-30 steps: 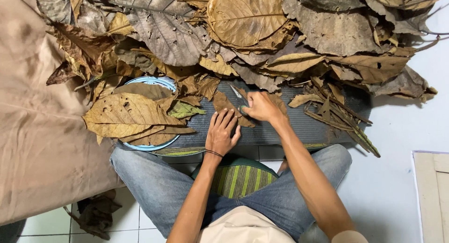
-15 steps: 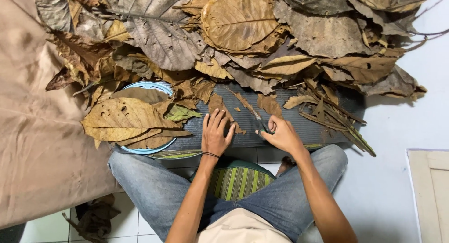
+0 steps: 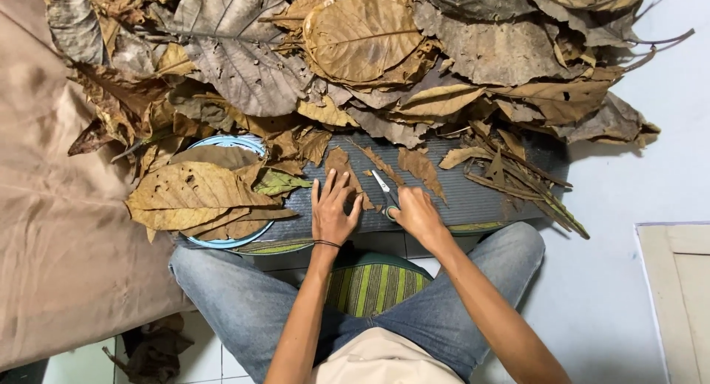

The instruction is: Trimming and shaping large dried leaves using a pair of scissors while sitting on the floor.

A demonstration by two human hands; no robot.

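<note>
Two hands on grey mat (image 3: 473,195), left hand (image 3: 331,210) fingers spread flat on leaf scrap (image 3: 342,164), right hand (image 3: 418,214) fingers gripping scissors (image 3: 384,188)

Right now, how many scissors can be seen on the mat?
1. The scissors lie on the grey mat, blades pointing up-left, handles under the right hand, beside the left hand. Leaves may hide others.

Our one view, from the head, straight down

We look from above onto our lap and the grey mat (image 3: 473,192) ahead, close enough that both forearms fill the lower frame; the leaf pile (image 3: 370,51) runs off the top edge.
</note>
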